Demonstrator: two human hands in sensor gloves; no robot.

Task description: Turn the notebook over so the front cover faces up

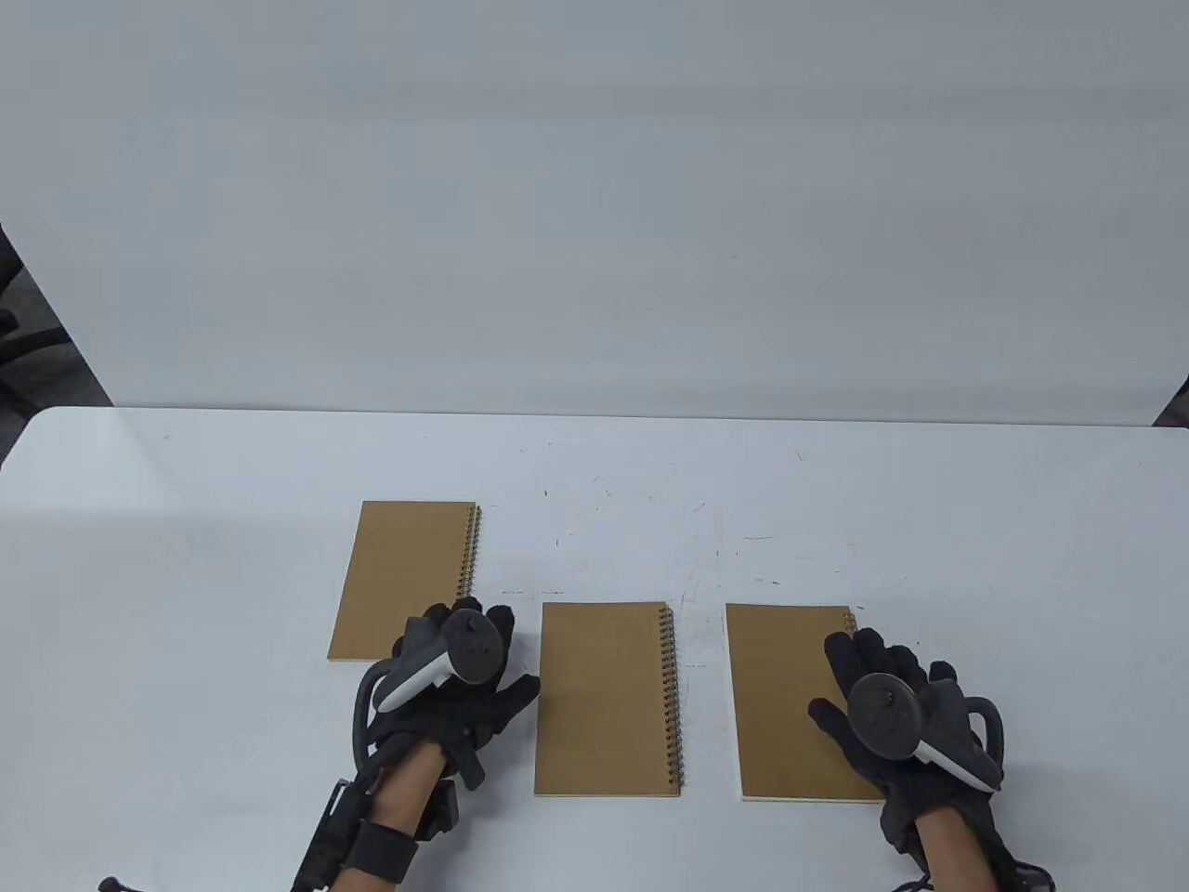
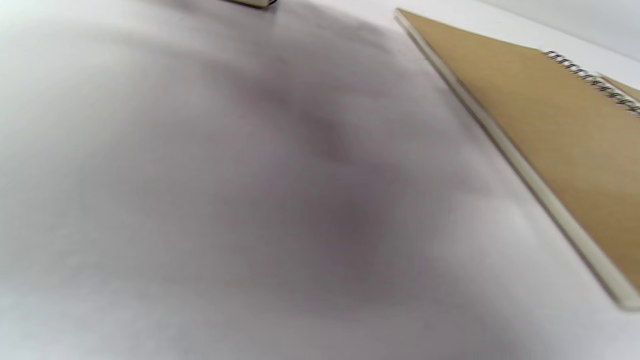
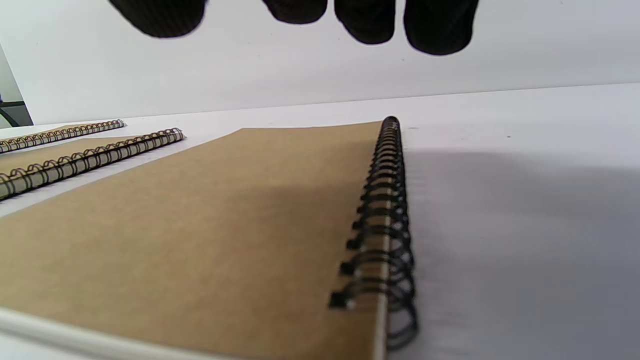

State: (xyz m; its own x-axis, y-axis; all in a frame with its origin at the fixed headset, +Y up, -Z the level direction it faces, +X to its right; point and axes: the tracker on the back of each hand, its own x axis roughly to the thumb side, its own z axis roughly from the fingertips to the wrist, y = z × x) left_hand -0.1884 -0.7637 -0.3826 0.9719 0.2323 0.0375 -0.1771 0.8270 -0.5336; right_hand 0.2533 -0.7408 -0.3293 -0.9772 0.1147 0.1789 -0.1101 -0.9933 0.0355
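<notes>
Three plain brown spiral notebooks lie flat on the white table [image 1: 594, 465], spirals on their right edges: a left one [image 1: 399, 576], a middle one [image 1: 604, 697] and a right one [image 1: 785, 701]. My left hand [image 1: 506, 650] is palm down with fingers spread, between the left and middle notebooks and over the left one's near right corner; I cannot tell if it touches. My right hand [image 1: 841, 678] is open and palm down over the right notebook's spiral edge. In the right wrist view its fingertips [image 3: 370, 20] hang above that notebook [image 3: 225, 225] without touching it.
The left wrist view is blurred and shows bare table with the middle notebook [image 2: 550, 125] at the right; no fingers show there. The table's far edge meets a white wall [image 1: 594, 186]. The other two notebooks show in the right wrist view [image 3: 90, 155].
</notes>
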